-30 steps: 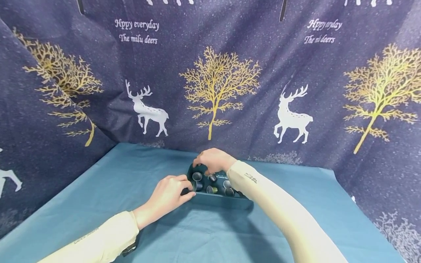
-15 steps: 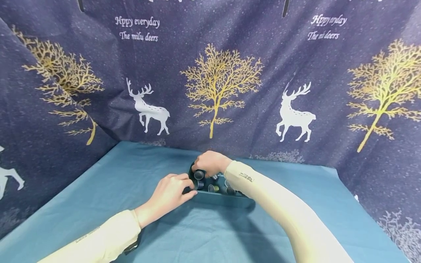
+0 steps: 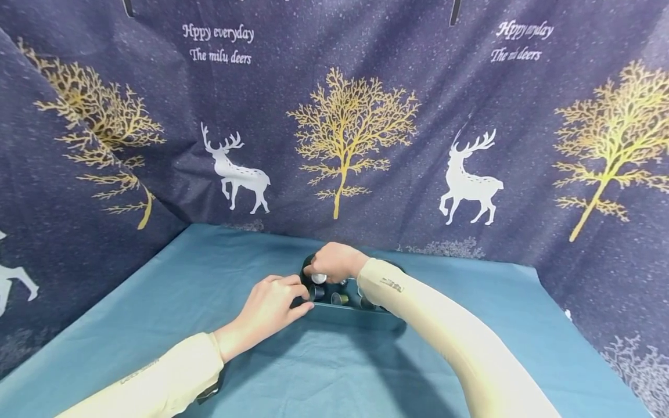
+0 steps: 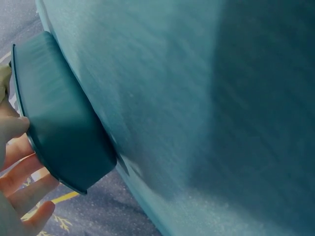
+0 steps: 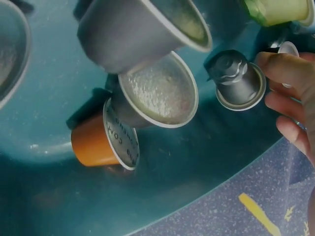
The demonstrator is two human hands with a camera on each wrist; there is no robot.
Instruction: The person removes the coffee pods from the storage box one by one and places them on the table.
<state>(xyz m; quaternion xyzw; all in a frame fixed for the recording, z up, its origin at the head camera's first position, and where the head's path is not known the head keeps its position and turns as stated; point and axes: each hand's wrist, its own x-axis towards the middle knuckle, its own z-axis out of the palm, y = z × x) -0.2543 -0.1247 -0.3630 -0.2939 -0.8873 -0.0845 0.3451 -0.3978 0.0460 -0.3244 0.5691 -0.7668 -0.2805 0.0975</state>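
Lower by a little than a second ago, the right hand (image 3: 337,261) has dropped into the left end of the box, and its fingers, spread then, have come together; the left hand (image 3: 272,305) stays at the near left corner.

Dark blue, speckled backdrop cloth (image 3: 292,46) hangs in soft folds at the far side, printed with white deer and gold trees; the figures at the left and right edges are cut off. Matte, lightly creased blue tablecloth (image 3: 235,261) covers the table. Cream sleeves (image 3: 434,325) run in from the near edge, the right one hiding much of the box's right end. A black item (image 3: 207,393) under the left cuff is hard to make out.

Far from the near edge stands a smooth teal plastic box (image 3: 355,315) with rounded corners and a thin rim. The left hand grips its corner, thumb against the near wall. The right hand pinches a small cup-shaped capsule with a pale silvery lid (image 3: 319,278) inside the left end; fingers cover most of it, and whether it touches the floor cannot be told.

Beside it lie a dark blue capsule (image 3: 316,292) and a green capsule (image 3: 340,299). The right wrist view shows tapered grey capsules (image 5: 123,34) with shiny lids, the nearest cropped, and an orange capsule (image 5: 93,142) on its side, its lid lettering only partly legible.
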